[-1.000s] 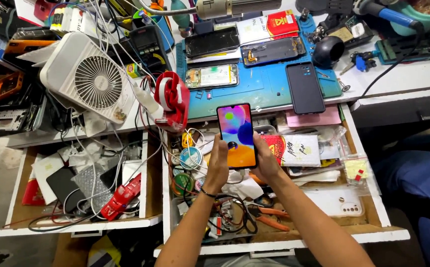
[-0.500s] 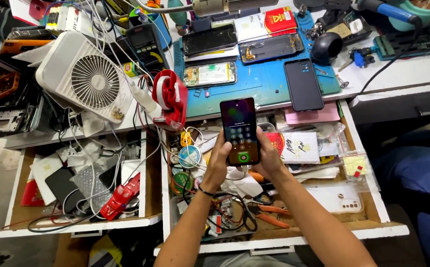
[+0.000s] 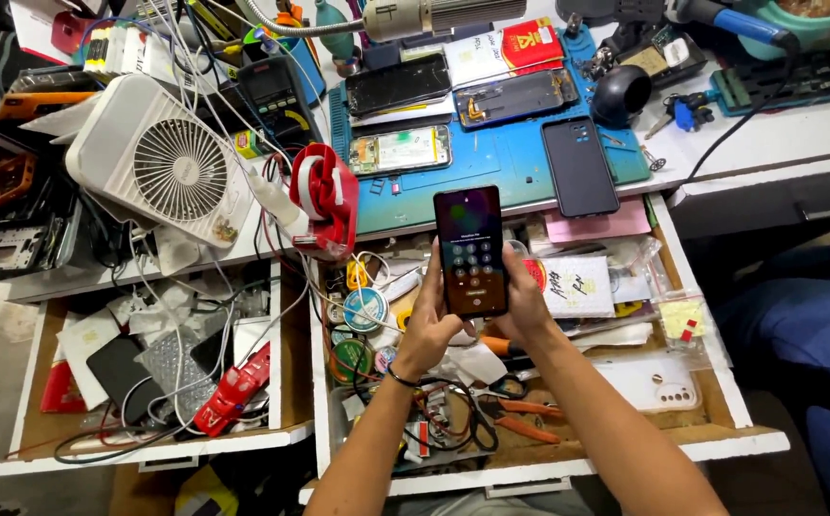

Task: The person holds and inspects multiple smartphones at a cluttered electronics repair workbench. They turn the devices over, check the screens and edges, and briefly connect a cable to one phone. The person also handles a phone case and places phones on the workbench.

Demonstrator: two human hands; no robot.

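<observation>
Since a second ago the screen of the phone (image 3: 471, 250) has gone from a colourful wallpaper to a dark keypad view, and my grip has barely shifted. Both my hands clamp the phone from either side: my left hand (image 3: 431, 330) wraps the left edge and lower back, my right hand (image 3: 523, 308) cups the right edge, thumb near the bottom of the screen. I hold the phone upright, screen toward me, above the open right drawer (image 3: 711, 377), just in front of the table's (image 3: 816, 134) edge. A dark band sits on my left wrist. Below my hands the drawer is full of clutter: orange-handled pliers (image 3: 515, 420), solder wire spools (image 3: 364, 311), cables, small plastic bags, a white phone case (image 3: 654, 382). On the table past the phone lies a blue work mat (image 3: 491, 167) with a black phone back (image 3: 579, 165) on it, an opened phone showing its battery (image 3: 399, 151), a bare frame (image 3: 515, 96) and a dark screen panel (image 3: 398, 84). A red tape dispenser (image 3: 324, 196) stands at the mat's left corner, a white fan (image 3: 162, 162) lies tilted further left, a multimeter (image 3: 276, 96) behind it. The left drawer (image 3: 23, 392) is open too, holding a red tool (image 3: 234, 392), a dark phone (image 3: 124, 377), wires. A blue seat (image 3: 807, 334) shows at right.
</observation>
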